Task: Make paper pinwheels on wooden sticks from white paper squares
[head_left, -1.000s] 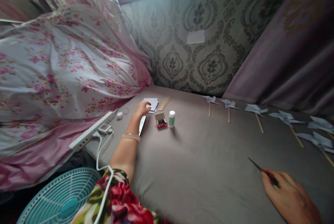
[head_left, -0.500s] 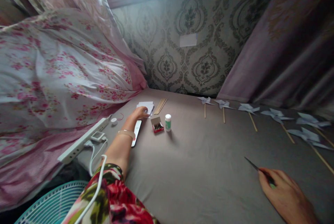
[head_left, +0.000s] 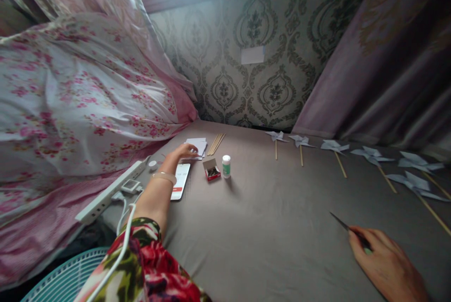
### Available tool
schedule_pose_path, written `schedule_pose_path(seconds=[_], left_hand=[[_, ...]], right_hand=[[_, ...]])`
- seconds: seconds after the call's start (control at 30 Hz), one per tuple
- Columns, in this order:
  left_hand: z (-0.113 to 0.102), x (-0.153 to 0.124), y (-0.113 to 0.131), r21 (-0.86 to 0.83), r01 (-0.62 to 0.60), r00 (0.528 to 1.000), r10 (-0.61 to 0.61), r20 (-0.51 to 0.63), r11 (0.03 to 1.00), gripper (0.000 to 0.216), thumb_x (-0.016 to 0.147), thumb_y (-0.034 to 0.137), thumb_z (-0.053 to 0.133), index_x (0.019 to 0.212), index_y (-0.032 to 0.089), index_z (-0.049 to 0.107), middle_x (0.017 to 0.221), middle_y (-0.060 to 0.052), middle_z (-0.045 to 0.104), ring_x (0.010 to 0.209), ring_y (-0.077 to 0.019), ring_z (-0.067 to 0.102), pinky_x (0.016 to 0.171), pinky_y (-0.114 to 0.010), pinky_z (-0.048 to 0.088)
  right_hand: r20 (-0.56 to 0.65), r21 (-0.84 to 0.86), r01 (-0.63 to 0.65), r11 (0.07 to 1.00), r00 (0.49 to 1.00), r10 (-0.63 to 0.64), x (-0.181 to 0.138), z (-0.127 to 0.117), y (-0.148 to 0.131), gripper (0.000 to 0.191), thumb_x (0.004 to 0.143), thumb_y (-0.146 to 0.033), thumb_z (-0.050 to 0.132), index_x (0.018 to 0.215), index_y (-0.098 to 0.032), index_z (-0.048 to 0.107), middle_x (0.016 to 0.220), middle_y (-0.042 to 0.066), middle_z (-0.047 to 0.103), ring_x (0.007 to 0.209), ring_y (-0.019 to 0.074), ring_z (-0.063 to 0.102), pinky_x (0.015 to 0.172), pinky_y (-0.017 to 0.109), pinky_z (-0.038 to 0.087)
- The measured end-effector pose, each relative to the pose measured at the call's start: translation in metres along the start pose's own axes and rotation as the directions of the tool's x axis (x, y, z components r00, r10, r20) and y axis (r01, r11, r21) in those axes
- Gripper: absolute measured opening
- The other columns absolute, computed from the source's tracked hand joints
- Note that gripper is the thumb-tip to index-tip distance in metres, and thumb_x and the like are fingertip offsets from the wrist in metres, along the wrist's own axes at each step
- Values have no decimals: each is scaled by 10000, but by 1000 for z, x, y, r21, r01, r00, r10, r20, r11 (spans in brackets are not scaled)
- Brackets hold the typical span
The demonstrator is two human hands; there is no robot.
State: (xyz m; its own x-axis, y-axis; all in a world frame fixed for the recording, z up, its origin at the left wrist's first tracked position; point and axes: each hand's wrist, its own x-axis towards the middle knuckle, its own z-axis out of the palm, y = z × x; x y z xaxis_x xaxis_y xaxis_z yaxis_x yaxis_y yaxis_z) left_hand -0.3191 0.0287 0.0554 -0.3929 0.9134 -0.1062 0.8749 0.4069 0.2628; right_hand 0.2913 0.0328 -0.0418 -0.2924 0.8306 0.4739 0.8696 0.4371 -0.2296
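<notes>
My left hand (head_left: 186, 151) reaches to the far left of the bed and rests over a small stack of white paper sheets (head_left: 198, 144). Its fingers are stretched, with thumb and forefinger apart. At the lower right, my right hand (head_left: 385, 259) is wrapped around a pair of scissors (head_left: 338, 220), dark pointed blades together and aimed up-left. The palm hides most of the handles. A phone (head_left: 181, 181) with a lit screen lies partly under my left forearm. Beside the sheets are several thin wooden sticks (head_left: 216, 144).
A small open red box (head_left: 212, 174) of dark bits stands beside a white-and-green bottle (head_left: 226, 166). Several white paper pinwheels (head_left: 300, 141) on sticks line the right side. A power strip (head_left: 111, 193) with plugs and cables lies left, above a teal basket-like grille (head_left: 66, 276).
My left hand has shifted slightly left over the paper, its thumb now apart from the forefinger. More of the phone shows beside my forearm. My right hand stays put.
</notes>
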Motion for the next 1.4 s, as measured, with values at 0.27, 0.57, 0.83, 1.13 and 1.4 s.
schedule_pose_path(seconds=[0.27,0.57,0.83,1.13,1.4], left_hand=[[7,21,15,83,195,978,-187,-93,977,371,577,379,709,842,121,732,948,-171,711,955,-307,638,744,-291,478],[1,32,28,92,252,964,-241,-115,963,250,481,268,772,671,133,680,823,-160,716,868,-301,663,685,-281,493],[6,32,32,101,279,949,-259,-180,955,278,512,151,745,776,85,687,951,-238,688,992,-356,629,799,-340,493],[8,41,30,28,300,938,-290,-191,953,379,501,110,731,878,89,699,1056,-253,666,1050,-390,601,837,-385,485],[4,27,14,-316,285,881,-377,-286,905,67,545,157,684,597,124,657,673,-135,687,867,-313,655,730,-313,478]], right_hand=[[-28,5,11,1000,1000,-11,0,0,-1,312,804,-415,396,881,-204,613,844,99,665,775,258,626,743,389,482],[-22,-12,23,1000,999,-24,-3,3,3,321,819,-417,399,907,-192,610,868,99,664,785,253,624,756,393,483],[-20,-23,28,999,999,-29,-2,2,2,322,825,-414,403,913,-184,611,874,99,659,789,259,627,762,396,486],[-27,-29,-4,1000,1000,4,0,-1,-4,308,834,-406,401,894,-199,621,869,88,662,801,247,628,754,375,485],[-18,-22,-29,999,999,28,2,0,-6,289,847,-377,413,893,-188,627,880,87,665,806,233,625,734,353,479]])
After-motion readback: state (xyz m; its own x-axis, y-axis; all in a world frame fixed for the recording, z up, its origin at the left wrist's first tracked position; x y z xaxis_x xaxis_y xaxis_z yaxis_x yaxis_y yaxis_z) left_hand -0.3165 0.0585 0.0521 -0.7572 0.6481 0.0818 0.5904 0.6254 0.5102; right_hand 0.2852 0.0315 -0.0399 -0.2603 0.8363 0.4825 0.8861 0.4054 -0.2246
